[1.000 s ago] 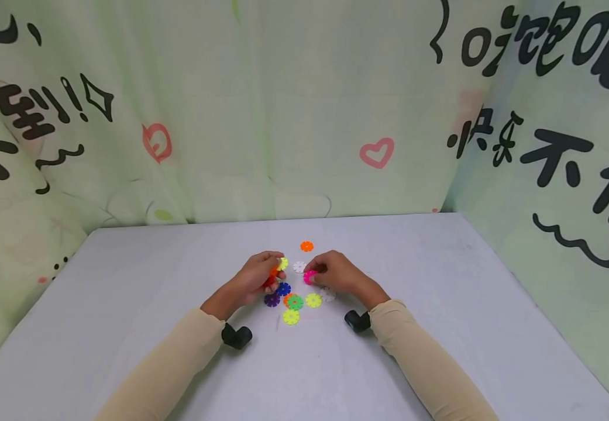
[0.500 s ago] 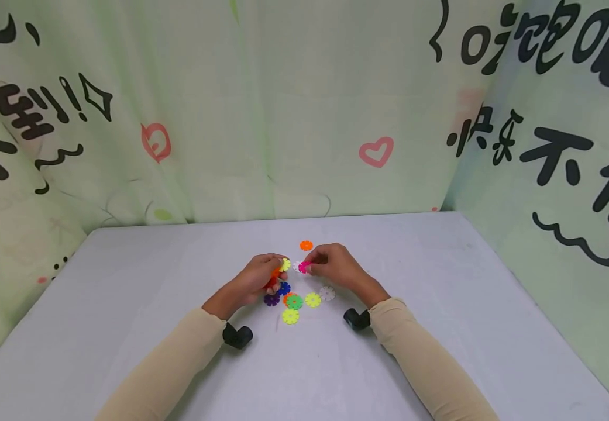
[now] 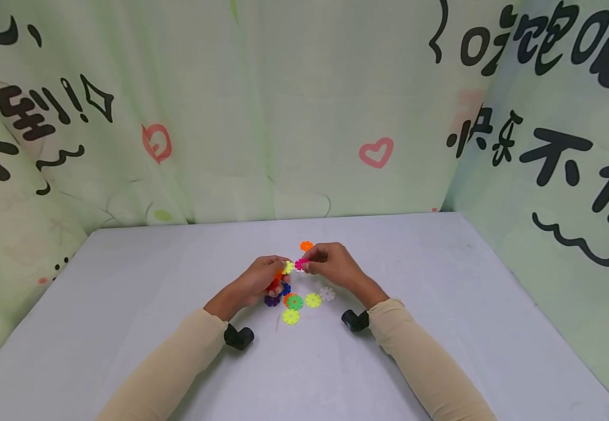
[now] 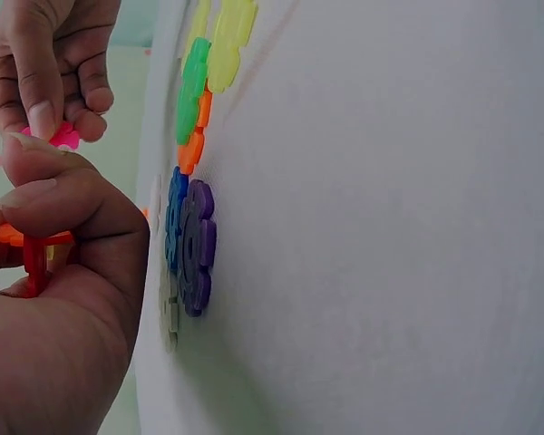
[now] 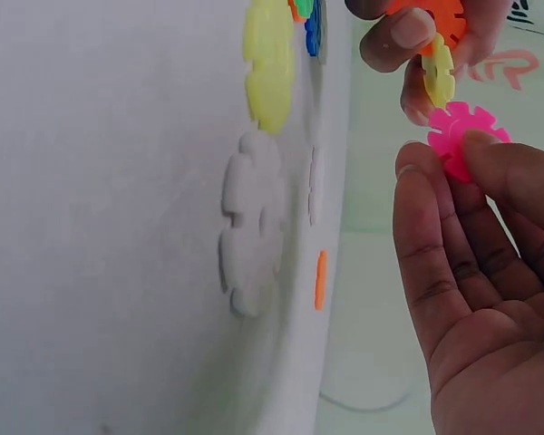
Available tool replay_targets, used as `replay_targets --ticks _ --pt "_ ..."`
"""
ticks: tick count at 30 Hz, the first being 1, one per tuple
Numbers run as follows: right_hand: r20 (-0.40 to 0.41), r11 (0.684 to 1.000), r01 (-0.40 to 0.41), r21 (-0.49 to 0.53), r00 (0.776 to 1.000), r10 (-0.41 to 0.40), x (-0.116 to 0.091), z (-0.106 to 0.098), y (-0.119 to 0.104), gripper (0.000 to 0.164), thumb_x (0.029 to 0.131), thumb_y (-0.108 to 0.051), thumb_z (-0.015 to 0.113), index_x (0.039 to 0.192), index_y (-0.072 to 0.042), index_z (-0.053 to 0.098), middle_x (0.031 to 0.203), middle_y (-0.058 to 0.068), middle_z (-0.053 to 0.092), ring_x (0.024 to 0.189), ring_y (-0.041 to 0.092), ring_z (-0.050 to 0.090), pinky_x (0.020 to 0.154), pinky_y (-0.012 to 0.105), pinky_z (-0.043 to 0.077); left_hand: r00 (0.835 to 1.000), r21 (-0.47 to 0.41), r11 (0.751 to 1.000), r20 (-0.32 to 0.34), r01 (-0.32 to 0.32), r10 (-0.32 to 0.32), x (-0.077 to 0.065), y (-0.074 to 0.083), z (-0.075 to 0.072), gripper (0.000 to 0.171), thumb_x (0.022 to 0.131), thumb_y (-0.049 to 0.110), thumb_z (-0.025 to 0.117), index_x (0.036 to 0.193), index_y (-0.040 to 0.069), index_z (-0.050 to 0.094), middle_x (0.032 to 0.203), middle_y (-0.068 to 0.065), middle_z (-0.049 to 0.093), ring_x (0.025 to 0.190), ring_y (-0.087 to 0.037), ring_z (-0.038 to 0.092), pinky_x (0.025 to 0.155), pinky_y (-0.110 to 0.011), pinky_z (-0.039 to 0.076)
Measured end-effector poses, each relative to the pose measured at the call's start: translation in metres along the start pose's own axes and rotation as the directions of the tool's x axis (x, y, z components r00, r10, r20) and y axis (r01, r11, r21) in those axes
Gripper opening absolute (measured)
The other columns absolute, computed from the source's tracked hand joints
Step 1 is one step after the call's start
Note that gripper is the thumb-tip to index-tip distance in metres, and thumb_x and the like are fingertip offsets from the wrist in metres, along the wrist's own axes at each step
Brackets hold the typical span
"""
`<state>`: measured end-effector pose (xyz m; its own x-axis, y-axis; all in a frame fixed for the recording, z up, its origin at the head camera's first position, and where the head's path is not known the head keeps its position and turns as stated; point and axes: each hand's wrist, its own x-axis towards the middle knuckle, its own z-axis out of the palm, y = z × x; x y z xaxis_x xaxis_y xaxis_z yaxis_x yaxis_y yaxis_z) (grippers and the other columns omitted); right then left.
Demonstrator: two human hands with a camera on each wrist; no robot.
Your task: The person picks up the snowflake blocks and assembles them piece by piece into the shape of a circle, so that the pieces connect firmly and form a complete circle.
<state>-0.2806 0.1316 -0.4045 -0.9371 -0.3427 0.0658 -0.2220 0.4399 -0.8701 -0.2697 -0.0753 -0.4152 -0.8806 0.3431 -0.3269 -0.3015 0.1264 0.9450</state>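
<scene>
My left hand [image 3: 259, 279] holds a small chain of notched plastic snowflake discs: a red disc [image 4: 34, 267], an orange disc [image 5: 442, 20] and a yellow disc [image 5: 440, 77] at the outer end. Facing it, my right hand [image 3: 334, 266] pinches a pink snowflake disc [image 5: 453, 136] between thumb and fingers. In the right wrist view the pink rim meets the yellow disc's tip; whether their slots interlock I cannot tell. Both hands are raised over the table. Fingers cover part of the red and orange discs.
On the white table [image 3: 178, 362] lie a purple disc [image 3: 271, 301], a blue disc [image 3: 286, 289], a green disc [image 3: 295, 302] over an orange one, two yellow discs and a white disc [image 3: 327, 293]. Farther back is an orange disc [image 3: 306, 246]. Printed curtains [image 3: 309, 105] enclose the table.
My right hand has lifted the pink disc and brought it up and left to the yellow disc. My left hand, with its chain, has shifted slightly right.
</scene>
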Motion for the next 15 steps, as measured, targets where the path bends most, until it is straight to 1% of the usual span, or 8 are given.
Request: replay_targets --ticks 5,9,11,15 --pt "-0.012 0.999 0.0 0.049 1.0 0.001 0.0003 0.0016 -0.0004 0.008 0.089 -0.001 0.068 0.097 -0.002 0.07 0.09 0.006 0.069 0.082 0.026 0.069 0.076 0.031 0.055 1.0 -0.004 1.0 0.027 -0.007 0.007 -0.0002 0.0003 0.0003 0.035 0.105 0.019 0.039 0.134 0.002 0.049 0.083 -0.009 0.057 0.054 -0.014 0.045 0.052 -0.02 0.041" --pt "-0.017 0.996 -0.008 0.091 1.0 0.01 -0.0002 0.0033 -0.0002 0.008 0.089 0.0 0.067 0.097 0.0 0.07 0.09 0.008 0.068 0.083 0.026 0.069 0.076 0.033 0.055 0.999 -0.011 1.0 0.039 -0.01 0.01 -0.0002 0.0003 0.0004 0.035 0.106 0.021 0.039 0.134 0.002 0.049 0.083 -0.009 0.057 0.054 -0.014 0.045 0.052 -0.02 0.042" --pt "-0.018 0.996 -0.017 0.083 1.0 0.019 -0.0004 0.0042 0.0003 0.008 0.089 0.0 0.067 0.097 0.0 0.07 0.09 0.008 0.069 0.082 0.024 0.069 0.077 0.033 0.055 0.999 -0.02 1.0 0.038 -0.009 0.01 0.0 0.0002 0.0006 0.036 0.106 0.022 0.04 0.134 0.002 0.048 0.083 -0.009 0.057 0.054 -0.014 0.045 0.052 -0.02 0.042" --pt "-0.024 0.999 -0.034 0.007 0.999 0.034 -0.0003 0.0053 0.0013 0.007 0.089 -0.004 0.069 0.095 -0.004 0.073 0.088 0.004 0.069 0.081 0.02 0.068 0.076 0.03 0.055 1.0 -0.023 1.0 0.022 -0.01 0.01 0.0008 -0.0004 0.001 0.036 0.106 0.022 0.04 0.135 0.002 0.048 0.082 -0.009 0.057 0.053 -0.014 0.045 0.051 -0.02 0.041"
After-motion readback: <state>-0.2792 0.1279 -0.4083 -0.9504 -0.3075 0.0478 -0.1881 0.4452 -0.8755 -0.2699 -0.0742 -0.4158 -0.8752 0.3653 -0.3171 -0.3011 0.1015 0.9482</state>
